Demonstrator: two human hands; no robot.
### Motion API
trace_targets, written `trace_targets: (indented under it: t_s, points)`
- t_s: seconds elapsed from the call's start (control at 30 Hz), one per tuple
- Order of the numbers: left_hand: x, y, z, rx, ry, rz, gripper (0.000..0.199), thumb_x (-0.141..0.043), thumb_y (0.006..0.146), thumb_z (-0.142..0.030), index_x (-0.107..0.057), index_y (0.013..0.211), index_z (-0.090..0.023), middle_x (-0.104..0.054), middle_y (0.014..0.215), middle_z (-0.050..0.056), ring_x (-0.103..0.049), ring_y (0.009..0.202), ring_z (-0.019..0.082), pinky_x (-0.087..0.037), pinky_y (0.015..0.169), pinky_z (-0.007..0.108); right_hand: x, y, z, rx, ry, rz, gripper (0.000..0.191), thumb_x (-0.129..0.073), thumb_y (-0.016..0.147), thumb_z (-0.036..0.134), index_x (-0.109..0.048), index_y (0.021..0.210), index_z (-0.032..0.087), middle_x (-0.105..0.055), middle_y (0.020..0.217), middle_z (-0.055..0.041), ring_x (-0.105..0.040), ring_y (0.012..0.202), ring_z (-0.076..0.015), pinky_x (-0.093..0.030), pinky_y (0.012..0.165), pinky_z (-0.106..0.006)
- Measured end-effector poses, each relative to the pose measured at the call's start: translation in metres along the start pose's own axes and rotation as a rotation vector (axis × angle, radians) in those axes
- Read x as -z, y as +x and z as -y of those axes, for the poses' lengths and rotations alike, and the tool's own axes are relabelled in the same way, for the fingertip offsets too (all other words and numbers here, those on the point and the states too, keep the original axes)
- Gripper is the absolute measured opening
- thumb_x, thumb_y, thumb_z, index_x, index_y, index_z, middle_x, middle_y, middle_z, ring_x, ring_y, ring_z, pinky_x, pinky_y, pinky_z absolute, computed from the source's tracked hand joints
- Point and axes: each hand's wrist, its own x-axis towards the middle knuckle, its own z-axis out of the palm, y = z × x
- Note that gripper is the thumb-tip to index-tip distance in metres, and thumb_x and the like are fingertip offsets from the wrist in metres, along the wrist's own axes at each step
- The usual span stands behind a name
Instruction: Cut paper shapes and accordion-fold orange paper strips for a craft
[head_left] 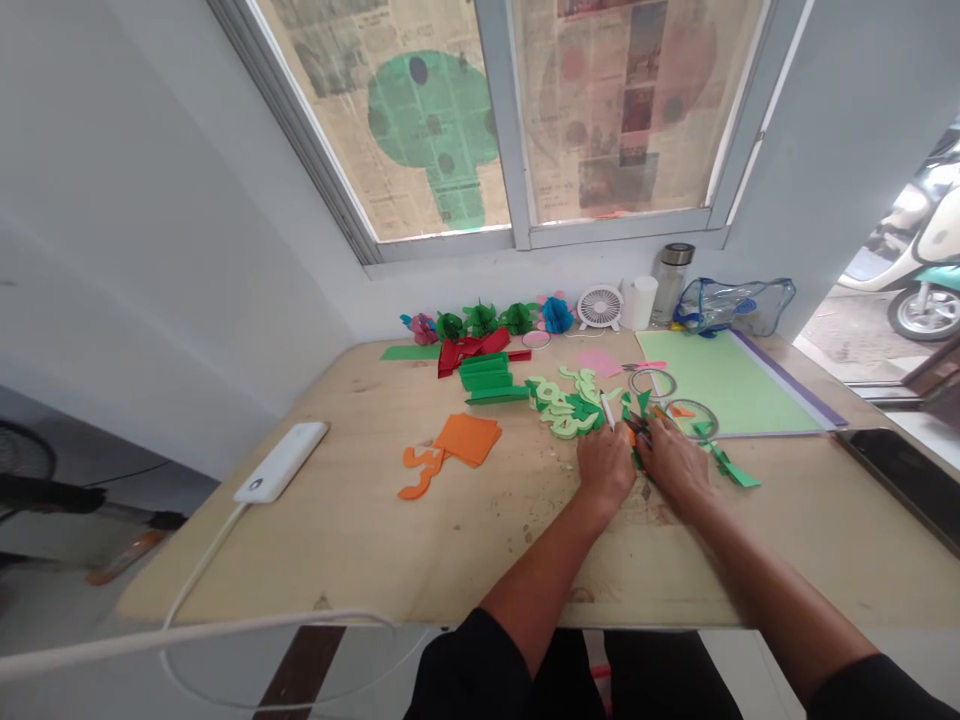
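My left hand (606, 466) is closed over the table, its fingertips at a small piece of orange paper (631, 437). A white pen (607, 411) sticks out just beyond those fingers; whether they touch it is unclear. Right beside it, my right hand (679, 465) is closed around what look like dark scissors (640, 424), pointing toward the orange piece. Fingers partly hide both. Pale green cut-out shapes (559, 408) and darker green ones (589, 412) are heaped beyond my left hand. Green scraps (733, 468) and a tape roll (691, 420) lie near my right.
Orange sheets (469, 438) with a curly orange cut-out (421, 472), folded green paper (491, 380) and red paper (471, 350) lie leftward. A white power bank (281, 462) trails a cable. At the back stand a fan (600, 307) and bottle (670, 287); a phone (904, 480) lies right.
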Motion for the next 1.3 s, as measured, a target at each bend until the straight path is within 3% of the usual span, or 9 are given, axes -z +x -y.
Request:
trace_targets:
  t_s: [0.2, 0.4, 0.73, 0.9, 1.03, 1.17, 1.3]
  points:
    - [0.005, 0.011, 0.002, 0.053, -0.008, 0.056, 0.028, -0.044, 0.090, -0.025, -0.053, 0.115, -0.018, -0.066, 0.100, 0.012, -0.066, 0.094, 0.024, -0.049, 0.072, 0.031, 0.002, -0.002, 0.004, 0.012, -0.033, 0.000, 0.036, -0.032, 0.095, 0.035, -0.058, 0.112, 0.017, -0.059, 0.120, -0.0149, -0.064, 0.095, -0.0251, -0.044, 0.068, -0.032]
    - [0.010, 0.022, 0.004, 0.084, -0.024, 0.076, 0.035, -0.052, 0.086, -0.024, -0.050, 0.121, -0.018, -0.065, 0.109, 0.014, -0.065, 0.102, 0.024, -0.050, 0.075, 0.030, 0.004, -0.006, 0.006, 0.022, -0.054, -0.008, 0.036, -0.031, 0.096, 0.033, -0.059, 0.109, 0.015, -0.059, 0.118, -0.0160, -0.063, 0.098, -0.0250, -0.043, 0.070, -0.032]
    - [0.013, 0.027, 0.018, 0.138, -0.122, 0.039, 0.037, -0.054, 0.081, -0.018, -0.050, 0.118, -0.016, -0.067, 0.104, 0.015, -0.065, 0.102, 0.026, -0.049, 0.079, 0.032, 0.004, -0.010, 0.001, 0.061, -0.090, -0.077, 0.038, -0.031, 0.096, 0.038, -0.061, 0.101, 0.016, -0.060, 0.114, -0.0141, -0.061, 0.099, -0.0276, -0.043, 0.072, -0.035]
    - [0.026, 0.014, 0.025, 0.162, -0.181, 0.012, 0.035, -0.057, 0.080, -0.022, -0.050, 0.115, -0.018, -0.069, 0.101, 0.012, -0.066, 0.099, 0.025, -0.048, 0.077, 0.032, 0.005, -0.018, 0.004, 0.121, -0.063, -0.190, 0.034, -0.036, 0.095, 0.034, -0.058, 0.114, 0.017, -0.060, 0.113, -0.0151, -0.053, 0.111, -0.0286, -0.039, 0.084, -0.036]
    - [0.030, 0.001, 0.022, 0.151, -0.226, -0.009, 0.028, -0.055, 0.083, -0.027, -0.051, 0.110, -0.021, -0.070, 0.097, 0.007, -0.066, 0.096, 0.023, -0.048, 0.073, 0.030, 0.003, -0.021, 0.017, 0.276, -0.011, -0.215, 0.037, -0.042, 0.092, 0.025, -0.052, 0.127, 0.021, -0.064, 0.112, -0.0099, -0.053, 0.109, -0.0234, -0.036, 0.087, -0.030]
    - [0.030, -0.022, 0.023, 0.105, -0.244, -0.029, 0.022, -0.053, 0.085, -0.025, -0.051, 0.107, -0.022, -0.069, 0.097, 0.004, -0.065, 0.094, 0.019, -0.047, 0.075, 0.028, -0.005, -0.019, 0.025, 0.412, 0.012, -0.206, 0.025, -0.049, 0.087, 0.020, -0.062, 0.109, 0.022, -0.067, 0.098, -0.0059, -0.056, 0.097, -0.0198, -0.036, 0.079, -0.026]
    - [0.029, -0.059, 0.048, -0.033, -0.215, -0.068, 0.021, -0.055, 0.086, -0.027, -0.053, 0.106, -0.023, -0.066, 0.107, 0.002, -0.060, 0.102, 0.018, -0.045, 0.084, 0.030, -0.014, -0.021, 0.019, 0.444, -0.018, -0.282, 0.025, -0.046, 0.089, 0.017, -0.065, 0.106, 0.020, -0.067, 0.097, -0.0085, -0.054, 0.098, -0.0227, -0.034, 0.080, -0.031]
